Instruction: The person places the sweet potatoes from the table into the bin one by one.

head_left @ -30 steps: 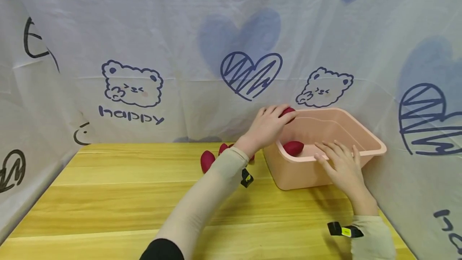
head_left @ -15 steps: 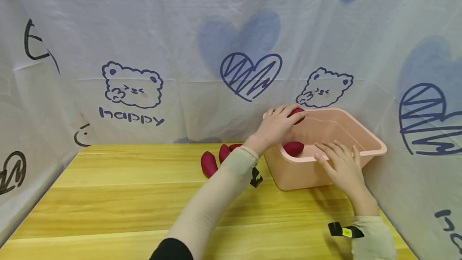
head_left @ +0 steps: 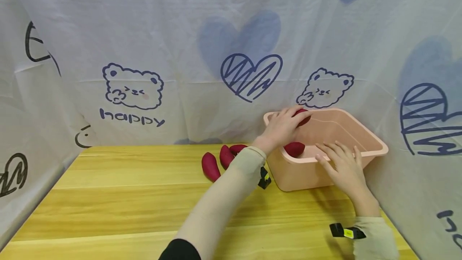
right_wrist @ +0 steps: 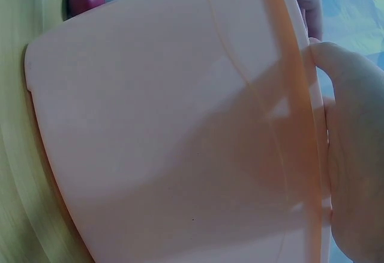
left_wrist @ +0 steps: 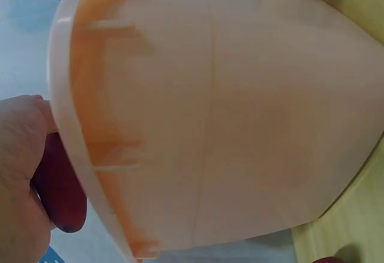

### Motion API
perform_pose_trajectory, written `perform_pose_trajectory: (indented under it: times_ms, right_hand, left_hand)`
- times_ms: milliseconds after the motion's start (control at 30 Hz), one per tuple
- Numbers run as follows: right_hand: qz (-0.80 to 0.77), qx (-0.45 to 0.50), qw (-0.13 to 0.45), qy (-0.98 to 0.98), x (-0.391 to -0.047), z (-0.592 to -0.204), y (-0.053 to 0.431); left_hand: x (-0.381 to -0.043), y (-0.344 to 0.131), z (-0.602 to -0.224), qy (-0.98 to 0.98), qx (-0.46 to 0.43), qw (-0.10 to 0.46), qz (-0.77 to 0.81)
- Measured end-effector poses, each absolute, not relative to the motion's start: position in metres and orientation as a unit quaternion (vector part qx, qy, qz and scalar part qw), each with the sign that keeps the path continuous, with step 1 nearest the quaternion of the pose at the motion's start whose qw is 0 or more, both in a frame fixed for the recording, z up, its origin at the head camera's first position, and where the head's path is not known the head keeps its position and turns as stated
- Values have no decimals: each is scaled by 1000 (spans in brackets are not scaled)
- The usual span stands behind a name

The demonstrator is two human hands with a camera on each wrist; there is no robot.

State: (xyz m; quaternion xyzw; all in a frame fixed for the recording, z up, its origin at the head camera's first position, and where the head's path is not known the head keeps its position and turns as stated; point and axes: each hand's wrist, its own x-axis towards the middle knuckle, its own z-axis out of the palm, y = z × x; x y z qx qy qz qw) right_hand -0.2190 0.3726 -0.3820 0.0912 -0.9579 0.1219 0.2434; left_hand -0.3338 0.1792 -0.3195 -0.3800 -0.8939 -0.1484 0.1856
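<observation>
My left hand (head_left: 279, 129) holds a dark red sweet potato (head_left: 303, 118) over the left part of a pink plastic bin (head_left: 306, 175). In the left wrist view, the held sweet potato (left_wrist: 60, 185) shows beyond the bin's rim, under the fingers. Inside the bin lies another sweet potato (head_left: 294, 149). My right hand (head_left: 344, 169) rests on the near rim, fingers spread and reaching inside; the right wrist view has its thumb (right_wrist: 336, 59) touching the rim. On the table, left of the bin, are 3 visible sweet potatoes (head_left: 210, 167), partly covered by my left forearm.
The bin stands at the right rear of a wooden table (head_left: 126, 204), close to the right-hand curtain. A white curtain (head_left: 187, 51) with blue hearts and bears hangs behind the table. Its left side is also curtained.
My left hand has moved right with the sweet potato, from the bin's left rim to over its inside. More of the table's sweet potatoes show now. The right hand has stayed put.
</observation>
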Motion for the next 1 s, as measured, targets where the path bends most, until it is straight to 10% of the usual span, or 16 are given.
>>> perform_pose_trajectory:
  times_ms: [1000]
  right_hand:
    - [120, 90, 246, -958, -220, -383, 373]
  left_hand:
    - [-334, 191, -336, -899, -396, 158, -99]
